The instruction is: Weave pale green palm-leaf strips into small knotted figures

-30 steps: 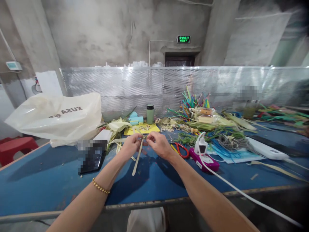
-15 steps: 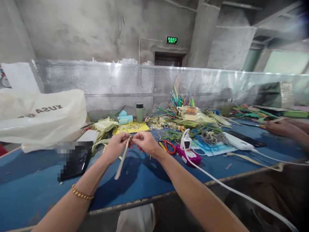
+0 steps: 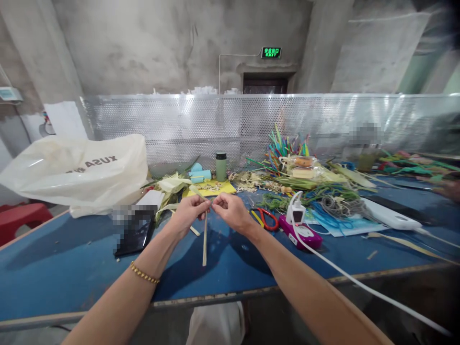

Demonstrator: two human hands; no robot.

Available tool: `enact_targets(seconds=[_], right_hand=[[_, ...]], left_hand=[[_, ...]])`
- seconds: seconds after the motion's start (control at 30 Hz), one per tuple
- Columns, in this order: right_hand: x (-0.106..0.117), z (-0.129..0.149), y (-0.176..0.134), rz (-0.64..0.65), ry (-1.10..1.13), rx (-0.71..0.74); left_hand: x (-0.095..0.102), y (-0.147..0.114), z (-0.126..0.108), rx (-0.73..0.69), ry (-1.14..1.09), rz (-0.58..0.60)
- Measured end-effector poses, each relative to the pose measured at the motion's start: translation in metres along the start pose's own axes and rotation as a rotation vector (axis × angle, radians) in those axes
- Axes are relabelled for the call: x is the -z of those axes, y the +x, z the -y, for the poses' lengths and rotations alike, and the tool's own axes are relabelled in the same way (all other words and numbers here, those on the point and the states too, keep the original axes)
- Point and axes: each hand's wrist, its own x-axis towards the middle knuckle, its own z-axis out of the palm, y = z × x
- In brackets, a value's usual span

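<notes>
Above the blue table, both hands meet with their fingertips almost touching. My left hand [image 3: 190,214] is closed in a pinch on a pale, flat husk strip [image 3: 204,242], whose free end hangs straight down. Another end of pale strip sticks up behind the fingers. My right hand [image 3: 233,211] is also pinched shut, close beside the left fingertips; what lies between its fingers is too small to make out. Red-handled scissors [image 3: 269,219] lie just right of my right hand. Behind my left hand is a heap of pale husks [image 3: 170,187].
A yellow sheet [image 3: 223,188] with scraps and a green bottle [image 3: 221,166] are behind the hands. A black tablet-like device [image 3: 138,235] lies left. To the right are a purple power strip [image 3: 300,233], its white cable, a white power bank [image 3: 391,214] and tangled cords. Part of another person's hand shows far right.
The view has turned left, so everything sits further right. The hanging strip has swung from slanting to nearly vertical. Both hands remain pinched close together.
</notes>
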Motion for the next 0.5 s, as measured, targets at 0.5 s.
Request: enact_targets(seconds=[0.5], right_hand=[[0.0022, 0.0084, -0.0032, 0.101, -0.106, 0.121]], left_hand=[[0.0023, 0.0008, -0.0007, 0.127, -0.255, -0.003]])
